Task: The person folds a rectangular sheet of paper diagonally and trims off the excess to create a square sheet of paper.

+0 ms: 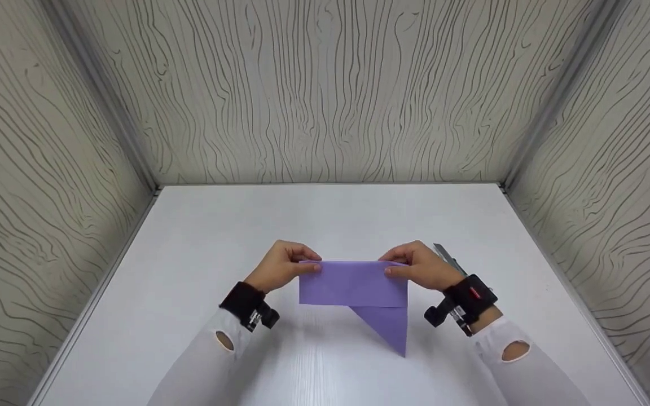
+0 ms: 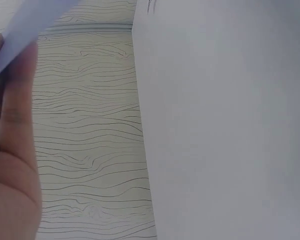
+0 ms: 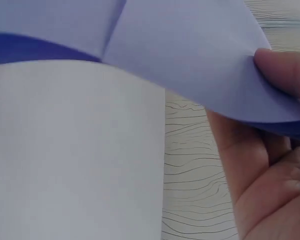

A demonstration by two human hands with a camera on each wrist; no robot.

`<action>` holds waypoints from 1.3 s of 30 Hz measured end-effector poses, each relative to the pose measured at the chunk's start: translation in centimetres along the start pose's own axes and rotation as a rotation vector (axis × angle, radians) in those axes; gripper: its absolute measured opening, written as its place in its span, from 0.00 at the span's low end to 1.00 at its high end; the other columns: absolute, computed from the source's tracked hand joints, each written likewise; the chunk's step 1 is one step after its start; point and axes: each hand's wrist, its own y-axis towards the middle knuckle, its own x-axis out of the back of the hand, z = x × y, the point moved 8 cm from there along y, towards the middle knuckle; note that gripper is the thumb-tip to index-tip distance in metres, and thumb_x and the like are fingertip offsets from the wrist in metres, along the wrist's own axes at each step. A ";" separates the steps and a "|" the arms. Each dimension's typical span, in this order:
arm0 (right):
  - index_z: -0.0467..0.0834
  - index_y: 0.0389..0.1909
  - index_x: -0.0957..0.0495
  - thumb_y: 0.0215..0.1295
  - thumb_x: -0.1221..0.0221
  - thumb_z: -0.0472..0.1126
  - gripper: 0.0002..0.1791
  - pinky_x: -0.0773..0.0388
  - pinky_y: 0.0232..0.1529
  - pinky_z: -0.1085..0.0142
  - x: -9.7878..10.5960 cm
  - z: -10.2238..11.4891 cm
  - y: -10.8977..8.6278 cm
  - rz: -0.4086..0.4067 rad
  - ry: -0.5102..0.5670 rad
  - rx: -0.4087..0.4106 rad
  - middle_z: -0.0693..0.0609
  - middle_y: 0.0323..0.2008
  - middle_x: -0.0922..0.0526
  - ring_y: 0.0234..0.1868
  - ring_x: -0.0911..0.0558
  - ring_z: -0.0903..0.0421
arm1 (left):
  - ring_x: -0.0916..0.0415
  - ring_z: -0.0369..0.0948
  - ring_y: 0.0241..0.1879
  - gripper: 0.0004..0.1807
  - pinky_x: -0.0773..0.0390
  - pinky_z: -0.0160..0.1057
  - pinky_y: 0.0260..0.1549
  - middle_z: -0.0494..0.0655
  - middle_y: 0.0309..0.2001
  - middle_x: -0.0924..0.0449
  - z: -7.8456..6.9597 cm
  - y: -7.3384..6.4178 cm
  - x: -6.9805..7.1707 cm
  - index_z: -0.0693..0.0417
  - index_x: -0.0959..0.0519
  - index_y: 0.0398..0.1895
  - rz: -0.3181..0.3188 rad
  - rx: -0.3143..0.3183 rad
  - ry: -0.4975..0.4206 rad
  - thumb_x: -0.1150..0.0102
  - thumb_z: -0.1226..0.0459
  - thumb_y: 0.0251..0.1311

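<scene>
A folded sheet of purple paper (image 1: 353,285) is held up above the white table between both hands. Its upper part is a wide rectangle, and a triangular flap (image 1: 387,327) points down at its right side. My left hand (image 1: 284,265) pinches the top left corner, thumb in front and fingers behind. At the top right corner my right hand (image 1: 422,266) pinches the paper the same way. In the right wrist view the thumb (image 3: 285,70) presses on the paper's near face, and the layers gape at the lower edge.
Behind the right wrist lies a utility knife (image 1: 444,255) on the white table (image 1: 235,220), partly hidden by the arm. Walls with a wood-grain pattern (image 1: 325,96) enclose the table at the back and both sides. Each wrist carries a black strap with a small camera (image 1: 268,316).
</scene>
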 end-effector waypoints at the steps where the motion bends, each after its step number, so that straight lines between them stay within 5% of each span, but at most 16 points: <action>1: 0.31 0.56 0.14 0.74 0.36 0.31 0.14 0.13 0.44 0.70 0.1 0.3 0.0 -0.007 -0.041 0.009 0.37 0.43 0.07 0.40 0.11 0.61 | 0.13 0.34 0.36 0.07 0.14 0.31 0.42 0.54 0.38 0.07 -0.2 0.0 0.0 0.63 0.08 0.44 0.005 -0.006 0.009 0.26 0.70 0.65; 8: 0.42 0.46 0.08 0.73 0.34 0.34 0.07 0.15 0.39 0.69 1.0 2.3 -0.4 -0.114 -0.292 0.041 0.49 0.40 0.07 0.38 0.14 0.61 | 0.15 0.32 0.34 0.04 0.15 0.28 0.39 0.53 0.36 0.07 -1.2 0.4 -0.1 0.63 0.09 0.41 0.022 -0.040 0.061 0.27 0.71 0.65; 13: 0.44 0.46 0.08 0.73 0.34 0.34 0.08 0.13 0.40 0.66 1.1 3.0 -0.6 -0.136 -0.378 0.072 0.50 0.42 0.06 0.40 0.12 0.60 | 0.15 0.34 0.35 0.06 0.15 0.31 0.39 0.53 0.38 0.08 -2.6 0.7 -0.9 0.62 0.09 0.43 0.058 -0.090 0.215 0.29 0.73 0.65; 20: 0.43 0.47 0.08 0.73 0.34 0.33 0.09 0.12 0.42 0.64 0.8 4.0 -0.4 -0.106 -0.385 0.137 0.48 0.44 0.06 0.42 0.09 0.56 | 0.08 0.41 0.43 0.09 0.10 0.41 0.47 0.50 0.44 0.06 -5.2 1.3 -3.3 0.58 0.07 0.48 0.107 -0.184 0.496 0.31 0.63 0.73; 28: 0.43 0.46 0.08 0.73 0.35 0.31 0.10 0.12 0.42 0.66 0.7 4.1 -0.2 -0.082 -0.347 0.155 0.47 0.44 0.06 0.42 0.09 0.56 | 0.10 0.40 0.39 0.07 0.12 0.37 0.43 0.48 0.41 0.06 -5.8 1.6 -4.4 0.57 0.06 0.44 0.130 -0.213 0.526 0.32 0.65 0.74; 34: 0.43 0.45 0.08 0.72 0.36 0.30 0.10 0.13 0.42 0.66 0.9 4.5 -0.1 -0.098 -0.370 0.170 0.48 0.42 0.06 0.40 0.11 0.59 | 0.10 0.39 0.35 0.06 0.13 0.35 0.37 0.48 0.37 0.06 -7.0 1.2 -4.6 0.58 0.06 0.41 0.067 -0.336 0.607 0.31 0.66 0.72; 39: 0.43 0.47 0.09 0.71 0.35 0.32 0.10 0.10 0.41 0.57 0.3 5.6 -0.3 -0.179 -0.616 0.242 0.49 0.41 0.06 0.39 0.09 0.54 | 0.09 0.40 0.34 0.05 0.11 0.40 0.37 0.46 0.36 0.06 -8.0 0.6 -5.0 0.56 0.07 0.41 -0.051 -0.452 0.776 0.30 0.66 0.71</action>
